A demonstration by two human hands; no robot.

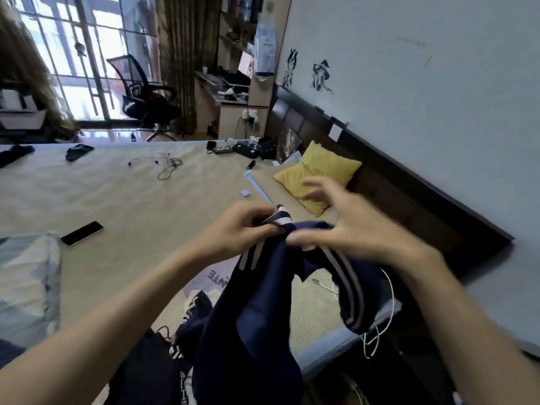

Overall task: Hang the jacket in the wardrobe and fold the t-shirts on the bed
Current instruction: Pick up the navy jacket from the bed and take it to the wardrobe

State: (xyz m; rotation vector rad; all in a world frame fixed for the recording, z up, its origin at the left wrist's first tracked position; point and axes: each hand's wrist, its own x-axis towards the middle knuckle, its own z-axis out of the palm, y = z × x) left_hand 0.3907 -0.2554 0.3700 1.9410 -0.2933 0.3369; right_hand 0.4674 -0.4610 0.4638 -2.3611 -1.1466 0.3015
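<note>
The navy garment (257, 311) hangs nearest the lens, a smooth dark fabric with white stripes running down its shoulders and a striped collar at the top, held up above the near edge of the bed (131, 206); whether it is the jacket or one of the t-shirts cannot be told. Under it, partly covered, lies a pale t-shirt (210, 276) with printed letters, and more dark cloth is bunched at the bottom edge. The bed is wide and flat, covered by a beige woven mat. A patterned blue and white quilt (26, 282) sits at its left edge, a yellow square cushion (318, 171) lies near the dark headboard, and a black office chair (143, 95) stands beyond by the window. The left hand (242, 226) is closed, pinching the collar. The right hand (350, 226) is blurred, fingers spread, thumb touching the fabric; its grip cannot be told. A black phone (82, 233) lies flat on the mat, a tangled black cable (168, 168) farther off, and a thin white cord (380, 325) loops at the right.
</note>
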